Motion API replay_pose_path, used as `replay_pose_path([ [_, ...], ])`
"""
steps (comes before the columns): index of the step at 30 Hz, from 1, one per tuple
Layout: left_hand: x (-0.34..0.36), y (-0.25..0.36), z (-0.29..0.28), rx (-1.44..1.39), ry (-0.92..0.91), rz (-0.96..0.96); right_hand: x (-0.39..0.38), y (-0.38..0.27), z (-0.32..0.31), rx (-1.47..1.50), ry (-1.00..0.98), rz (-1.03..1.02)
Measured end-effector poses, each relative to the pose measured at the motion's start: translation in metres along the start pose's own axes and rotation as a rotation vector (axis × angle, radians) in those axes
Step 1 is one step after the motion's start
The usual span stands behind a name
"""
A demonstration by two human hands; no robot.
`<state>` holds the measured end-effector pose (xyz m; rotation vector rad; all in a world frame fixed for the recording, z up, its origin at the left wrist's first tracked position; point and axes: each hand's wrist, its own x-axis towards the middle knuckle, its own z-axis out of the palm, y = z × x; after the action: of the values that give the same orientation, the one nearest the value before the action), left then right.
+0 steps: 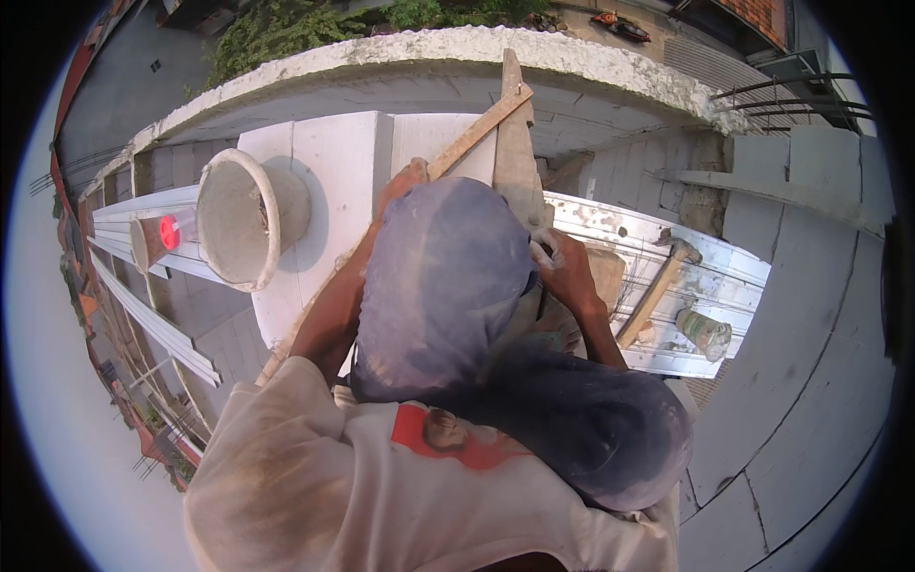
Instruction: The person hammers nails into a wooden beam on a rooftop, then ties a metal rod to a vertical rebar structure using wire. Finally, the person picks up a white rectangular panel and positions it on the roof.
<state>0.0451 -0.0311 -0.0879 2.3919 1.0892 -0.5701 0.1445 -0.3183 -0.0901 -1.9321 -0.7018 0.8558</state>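
Observation:
My left hand [404,185] is closed on a long wooden strip [479,132], beyond my raised knee; the knee hides part of its fingers. That strip lies slantwise over pale blocks [334,157], and its far end crosses an upright, tapered wooden board [514,153]. A piece of wood [307,313] in line with the strip shows along my left forearm. To the right of the knee, close to the board's lower end, my right hand [564,267] has its fingers drawn together. Something small and dark shows at the fingertips, too little to name.
A mortar-crusted bucket [272,205] stands at left, beside a container with a red part [171,232]. On ribbed metal sheeting [667,286] at right lie a hammer [658,291] and a dirty, clear cup-like container [703,332]. A rough-topped wall [419,48] curves across the far side.

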Motion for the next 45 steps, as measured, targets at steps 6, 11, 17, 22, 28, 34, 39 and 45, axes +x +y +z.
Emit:
replay_pose_path([
  [6, -0.008, 0.013, -0.014, 0.031, -0.039, -0.074, 0.0, 0.003, 0.01, 0.047, -0.056, 0.102],
  [11, 0.01, 0.001, -0.021, -0.006, 0.006, 0.094, 0.001, -0.002, 0.009, 0.061, -0.036, 0.107],
  [17, 0.011, -0.001, -0.055, -0.04, 0.102, 0.138, 0.006, -0.005, 0.006, 0.112, -0.049, 0.121],
  [22, 0.014, -0.005, -0.054, -0.076, 0.085, 0.103, 0.016, -0.011, -0.001, 0.057, -0.019, 0.106],
  [28, 0.024, -0.015, -0.045, -0.005, 0.157, 0.111, 0.115, -0.007, -0.022, -0.07, 0.082, -0.008],
  [34, 0.028, -0.013, -0.044, -0.014, 0.124, 0.132, 0.254, -0.011, -0.013, -0.427, 0.265, -0.111],
  [39, 0.023, -0.016, -0.045, -0.031, 0.136, 0.129, 0.297, -0.019, 0.006, -0.613, 0.238, -0.049],
  [45, 0.022, -0.017, -0.054, -0.041, 0.178, 0.118, 0.294, -0.024, 0.007, 0.022, 0.153, -0.111],
])
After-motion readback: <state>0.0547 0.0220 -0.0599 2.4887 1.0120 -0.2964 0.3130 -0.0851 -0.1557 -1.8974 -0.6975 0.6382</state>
